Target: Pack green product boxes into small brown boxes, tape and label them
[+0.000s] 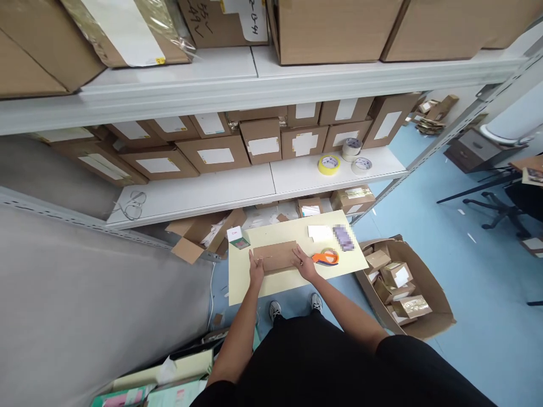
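A flat brown cardboard piece [275, 256] lies on the pale yellow board [292, 279], between my two hands. My left hand [256, 268] grips its left end, thumb and fingers around the edge. At the right end, my right hand [304, 263] rests with its fingers spread over the cardboard. An orange tape dispenser [326, 258] is just right of my right hand. Behind the cardboard's left end stands a small white and green box [238, 237]. White paper [319, 233] and a blurred purple item [343, 238] lie at the board's right.
Shelves [212, 195] holding cardboard boxes span the front, with yellow tape [328, 164] and white rolls on the middle shelf. A large open carton [432, 305] of small parcels stands right. An open box [190, 249] sits left, behind the board.
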Motion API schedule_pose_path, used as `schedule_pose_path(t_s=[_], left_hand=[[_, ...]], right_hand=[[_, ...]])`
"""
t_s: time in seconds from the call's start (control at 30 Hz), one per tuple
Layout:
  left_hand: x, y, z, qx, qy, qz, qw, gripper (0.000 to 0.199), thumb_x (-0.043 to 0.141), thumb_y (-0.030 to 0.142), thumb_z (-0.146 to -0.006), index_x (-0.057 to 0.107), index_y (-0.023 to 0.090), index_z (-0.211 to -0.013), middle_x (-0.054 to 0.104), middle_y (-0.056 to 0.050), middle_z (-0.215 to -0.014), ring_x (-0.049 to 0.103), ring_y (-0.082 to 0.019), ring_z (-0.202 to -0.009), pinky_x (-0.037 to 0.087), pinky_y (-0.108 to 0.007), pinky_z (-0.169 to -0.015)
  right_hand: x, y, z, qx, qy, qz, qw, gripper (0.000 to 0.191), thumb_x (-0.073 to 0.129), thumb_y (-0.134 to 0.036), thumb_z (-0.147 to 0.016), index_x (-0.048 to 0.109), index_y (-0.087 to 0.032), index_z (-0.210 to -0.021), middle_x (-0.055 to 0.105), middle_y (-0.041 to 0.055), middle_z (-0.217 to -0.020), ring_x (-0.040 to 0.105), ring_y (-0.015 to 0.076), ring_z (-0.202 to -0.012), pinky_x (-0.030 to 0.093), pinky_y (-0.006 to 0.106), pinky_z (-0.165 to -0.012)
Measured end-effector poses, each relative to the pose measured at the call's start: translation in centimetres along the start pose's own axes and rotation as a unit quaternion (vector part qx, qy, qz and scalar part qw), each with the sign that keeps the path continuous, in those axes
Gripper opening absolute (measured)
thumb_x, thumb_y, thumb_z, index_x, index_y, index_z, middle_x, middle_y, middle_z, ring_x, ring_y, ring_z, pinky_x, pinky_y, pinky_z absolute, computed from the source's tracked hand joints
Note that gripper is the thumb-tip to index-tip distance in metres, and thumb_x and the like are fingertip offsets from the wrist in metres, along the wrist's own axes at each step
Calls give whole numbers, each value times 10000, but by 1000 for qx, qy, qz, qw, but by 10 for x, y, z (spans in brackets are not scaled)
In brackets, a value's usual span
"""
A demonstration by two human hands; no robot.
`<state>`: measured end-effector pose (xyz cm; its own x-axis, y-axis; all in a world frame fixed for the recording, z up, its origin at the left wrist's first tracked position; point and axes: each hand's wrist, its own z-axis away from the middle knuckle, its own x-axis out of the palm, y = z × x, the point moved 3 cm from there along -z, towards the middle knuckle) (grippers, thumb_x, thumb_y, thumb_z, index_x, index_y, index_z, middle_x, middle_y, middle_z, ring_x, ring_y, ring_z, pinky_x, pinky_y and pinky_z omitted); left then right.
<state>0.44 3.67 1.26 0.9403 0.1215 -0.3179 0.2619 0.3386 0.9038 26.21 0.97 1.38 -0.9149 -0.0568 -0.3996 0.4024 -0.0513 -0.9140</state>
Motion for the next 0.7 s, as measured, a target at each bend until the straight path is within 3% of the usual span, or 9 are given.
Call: schedule_pose_path(t_s=[0.13, 0.27, 0.43, 0.6, 0.7], left_hand=[[-4, 10, 0, -9, 18, -35, 999, 766, 526, 562, -979, 289, 262, -1643, 541, -84, -1579, 449, -249, -1501, 339, -401, -1249], [-7, 18, -2, -16, 10, -89, 996, 745, 495, 564, -991, 303, 248, -1638, 534, -99, -1583, 478, -248, -1481, 353, -383, -1238], [-13, 23, -6, -30, -1, -144, 989, 773, 495, 544, -986, 272, 210, -1648, 486, -121, -1619, 478, -284, -1480, 360, -426, -1234], [-14, 21, -9, -36, -13, -179, 983, 818, 474, 575, -975, 237, 199, -1662, 442, -128, -1647, 475, -317, -1478, 364, -458, -1226], [-14, 18, -10, -23, -2, -191, 981, 806, 470, 590, -973, 270, 201, -1651, 430, -123, -1654, 460, -312, -1488, 360, -445, -1228]], right_hand=[[-26, 8, -2, 2, 33, 16, 999, 638, 636, -317, -906, 526, -265, -1533, 448, 111, -1643, 411, 306, -1529, 421, 526, -1205], [-79, 27, -9, 12, 76, 69, 995, 597, 582, -281, -919, 544, -191, -1508, 520, 152, -1577, 445, 310, -1496, 362, 530, -1244], [-133, 64, -20, 56, 61, 132, 988, 564, 565, -229, -892, 598, -189, -1454, 623, 137, -1458, 535, 309, -1390, 431, 489, -1185], [-143, 101, -21, 129, -28, 204, 970, 355, 632, -190, -844, 747, -153, -1178, 747, 156, -1177, 681, 290, -1100, 538, 353, -944], [-134, 120, -10, 119, -76, 202, 969, 245, 729, -250, -795, 761, -174, -1025, 767, 110, -1046, 692, 270, -1015, 533, 313, -871]])
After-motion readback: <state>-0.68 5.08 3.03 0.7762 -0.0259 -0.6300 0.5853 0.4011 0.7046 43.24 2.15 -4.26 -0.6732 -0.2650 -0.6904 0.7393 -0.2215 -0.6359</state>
